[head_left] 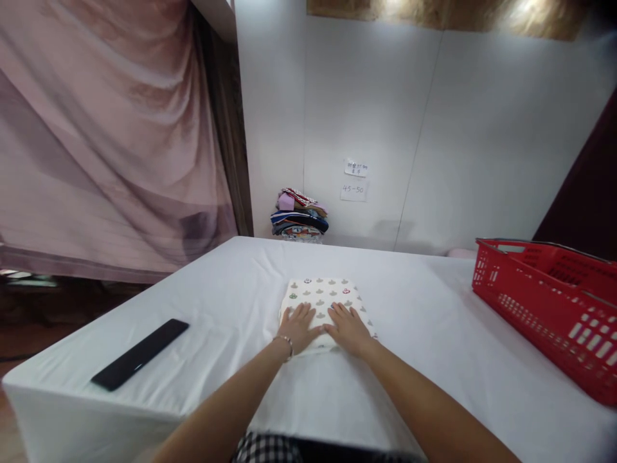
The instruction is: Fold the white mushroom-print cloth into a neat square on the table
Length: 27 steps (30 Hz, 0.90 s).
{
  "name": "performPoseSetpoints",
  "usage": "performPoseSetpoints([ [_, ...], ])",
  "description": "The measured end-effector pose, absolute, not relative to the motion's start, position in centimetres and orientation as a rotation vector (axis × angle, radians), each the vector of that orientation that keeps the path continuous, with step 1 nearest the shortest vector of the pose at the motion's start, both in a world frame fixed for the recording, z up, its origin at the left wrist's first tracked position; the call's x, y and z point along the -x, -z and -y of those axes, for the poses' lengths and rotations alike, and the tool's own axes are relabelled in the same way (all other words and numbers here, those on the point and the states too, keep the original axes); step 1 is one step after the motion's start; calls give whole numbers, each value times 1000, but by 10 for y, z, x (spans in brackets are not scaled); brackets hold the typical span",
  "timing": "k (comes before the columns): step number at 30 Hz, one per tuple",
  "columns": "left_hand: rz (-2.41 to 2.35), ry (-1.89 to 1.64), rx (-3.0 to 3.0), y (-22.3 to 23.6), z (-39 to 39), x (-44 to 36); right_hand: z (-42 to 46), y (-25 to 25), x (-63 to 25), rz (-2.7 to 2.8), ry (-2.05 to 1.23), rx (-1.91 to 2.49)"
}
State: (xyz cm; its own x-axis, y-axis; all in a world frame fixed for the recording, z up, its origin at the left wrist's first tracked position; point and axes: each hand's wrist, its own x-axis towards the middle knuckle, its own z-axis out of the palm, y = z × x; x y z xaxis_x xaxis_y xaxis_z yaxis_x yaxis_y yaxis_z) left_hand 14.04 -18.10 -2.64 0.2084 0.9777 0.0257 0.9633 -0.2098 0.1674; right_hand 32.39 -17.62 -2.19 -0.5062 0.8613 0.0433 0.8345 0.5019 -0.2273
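A person presses both hands palm-down on a folded white cloth (320, 301) with a small repeated print, which lies flat on a white-covered table (409, 366). The left hand (301, 326), a bracelet (290, 347) at its wrist, rests on the cloth's near left part; the right hand (349, 326) lies on its near right part, fingers of both spread, thumbs nearly meeting. Left of the folded cloth and nearer the person sits a flat black object (141, 354); well to the cloth's right stands a red plastic basket (540, 308). Beyond the cloth, by the wall, rises a pile of folded fabrics (299, 217).
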Motion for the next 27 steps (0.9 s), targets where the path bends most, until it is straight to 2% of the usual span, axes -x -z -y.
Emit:
performPoseSetpoints([
  [5,-1916,-280,-2366,41,195,-139,177,16,-325,2619,-280,1484],
  [18,-1868,-293,-2373,33,197,-138,202,34,-383,2519,-206,1462],
  [27,-1706,-456,-2669,50,234,-112,203,29,-390,2556,-288,1398],
])
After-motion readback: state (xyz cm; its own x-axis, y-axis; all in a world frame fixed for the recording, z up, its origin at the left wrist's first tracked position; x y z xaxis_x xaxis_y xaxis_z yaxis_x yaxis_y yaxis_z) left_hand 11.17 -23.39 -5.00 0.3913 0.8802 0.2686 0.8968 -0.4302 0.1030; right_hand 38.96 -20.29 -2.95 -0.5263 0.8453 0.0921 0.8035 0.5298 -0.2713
